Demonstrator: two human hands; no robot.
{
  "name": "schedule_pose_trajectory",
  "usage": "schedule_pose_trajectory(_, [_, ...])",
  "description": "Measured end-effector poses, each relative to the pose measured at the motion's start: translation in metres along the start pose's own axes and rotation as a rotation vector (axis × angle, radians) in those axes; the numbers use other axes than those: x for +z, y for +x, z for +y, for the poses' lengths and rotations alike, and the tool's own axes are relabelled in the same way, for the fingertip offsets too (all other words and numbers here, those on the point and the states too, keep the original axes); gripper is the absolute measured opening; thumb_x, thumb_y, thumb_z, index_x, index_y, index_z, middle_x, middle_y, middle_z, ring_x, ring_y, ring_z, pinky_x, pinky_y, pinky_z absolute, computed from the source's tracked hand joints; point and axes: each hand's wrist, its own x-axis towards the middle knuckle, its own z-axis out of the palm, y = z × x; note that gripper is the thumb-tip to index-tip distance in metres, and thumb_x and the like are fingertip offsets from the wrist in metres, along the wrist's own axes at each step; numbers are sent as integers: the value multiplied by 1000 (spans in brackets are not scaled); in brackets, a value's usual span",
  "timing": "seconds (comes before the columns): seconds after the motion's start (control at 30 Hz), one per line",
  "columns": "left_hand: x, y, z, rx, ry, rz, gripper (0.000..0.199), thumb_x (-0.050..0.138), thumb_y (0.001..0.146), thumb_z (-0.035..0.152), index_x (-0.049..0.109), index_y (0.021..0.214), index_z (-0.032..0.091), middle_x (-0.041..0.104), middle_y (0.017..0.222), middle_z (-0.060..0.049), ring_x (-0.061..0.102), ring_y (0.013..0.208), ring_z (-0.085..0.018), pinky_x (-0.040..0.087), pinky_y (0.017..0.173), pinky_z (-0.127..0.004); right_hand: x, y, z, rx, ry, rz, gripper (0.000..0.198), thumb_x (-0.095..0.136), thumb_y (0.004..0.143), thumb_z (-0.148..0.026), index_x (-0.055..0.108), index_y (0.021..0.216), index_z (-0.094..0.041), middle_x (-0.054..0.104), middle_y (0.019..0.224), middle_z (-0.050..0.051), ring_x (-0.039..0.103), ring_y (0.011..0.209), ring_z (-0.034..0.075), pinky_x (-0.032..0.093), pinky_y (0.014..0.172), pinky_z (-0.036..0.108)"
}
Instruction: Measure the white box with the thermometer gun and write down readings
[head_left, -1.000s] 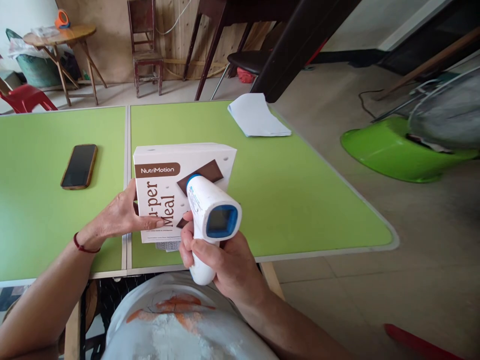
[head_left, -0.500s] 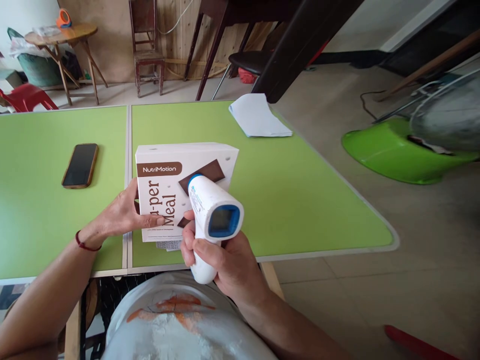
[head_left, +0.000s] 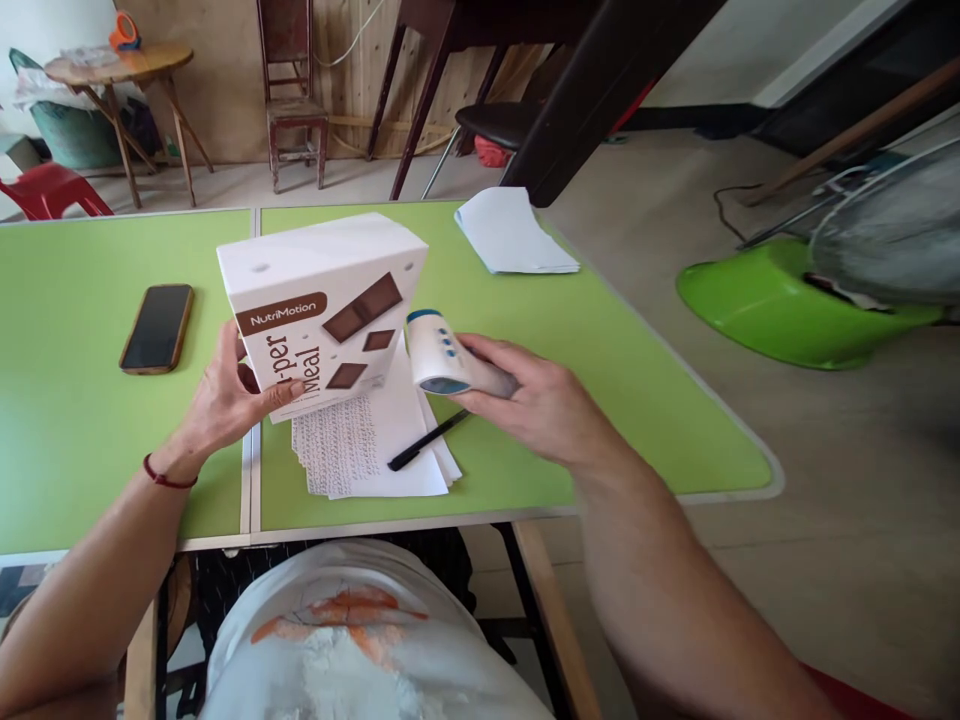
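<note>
- We grasp a white cardboard box with brown printing (head_left: pixel 330 320) in our left hand (head_left: pixel 214 405), thumb across its lower front, the box tilted.
- Our right hand (head_left: pixel 532 395) grips the handle of a white plastic handheld thermometer with blue buttons (head_left: pixel 442 355), just right of the box.
- The box is over the near edge's handwritten white paper sheets (head_left: pixel 352 450); we cannot tell whether they touch.
- A slim black pen (head_left: pixel 427 441) lies on those sheets.
- On the green-topped table (head_left: pixel 600 430), a dark smartphone in a brown case (head_left: pixel 157 328) lies left of the metal seam.
- Folded white paper (head_left: pixel 516 232) lies at the far right corner.
</note>
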Motion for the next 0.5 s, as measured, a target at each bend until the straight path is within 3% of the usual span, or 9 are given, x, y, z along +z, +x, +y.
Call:
schedule_pose_trajectory(0.17, [-1,9,-16,103,183,71,90,82,73,63,45,142,18,62,130,-18,63,115,-37,56,92,-51,24,26,39,-108,-375,-87,45,69,78,-19,70,122,-12,76,104,16,69,99,37,51,94,58])
schedule_pose_trajectory(0.37, [-1,18,-29,249,244,58,77,76,80,62,50,140,22,60,138,-16,61,122,-35,53,100,-53,30,31,57,-166,-406,-65,32,66,85,-23,72,116,-20,76,105,11,69,100,36,52,92,56])
schedule_pose_trajectory(0.5, [-1,19,-29,226,272,33,67,74,82,62,57,133,22,66,130,-13,68,109,-32,58,90,-48,14,17,51,-317,-421,22,23,66,87,-26,75,108,-22,72,108,12,64,104,35,53,89,53])
